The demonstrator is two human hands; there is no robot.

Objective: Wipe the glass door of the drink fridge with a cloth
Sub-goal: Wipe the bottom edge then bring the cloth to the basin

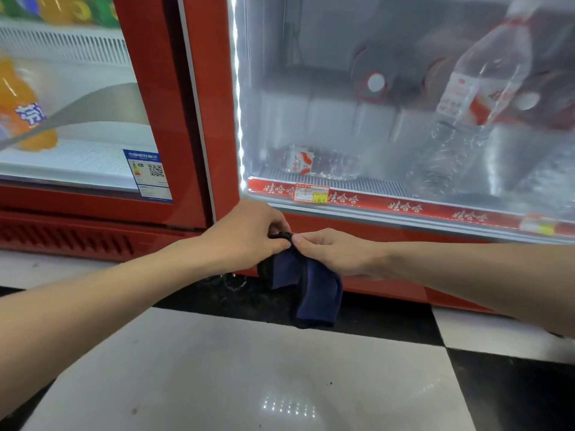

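A dark blue cloth (314, 290) hangs folded in front of the red base of the drink fridge. My left hand (245, 236) and my right hand (336, 251) both pinch its top edge, fingertips almost touching. The glass door (311, 98) of the right fridge rises just above the hands; it looks misted, and behind it stand water bottles (485, 88) on a shelf with a red label strip (404, 206). Both hands sit below the glass, level with the red lower frame, and the cloth does not touch the glass.
A second red fridge (174, 119) with orange drink bottles (18, 107) stands at the left, with an energy sticker (149, 175) on its glass. The floor has white tiles (242, 374) and black tiles (513, 396). A yellow price tag (311, 194) sits on the shelf strip.
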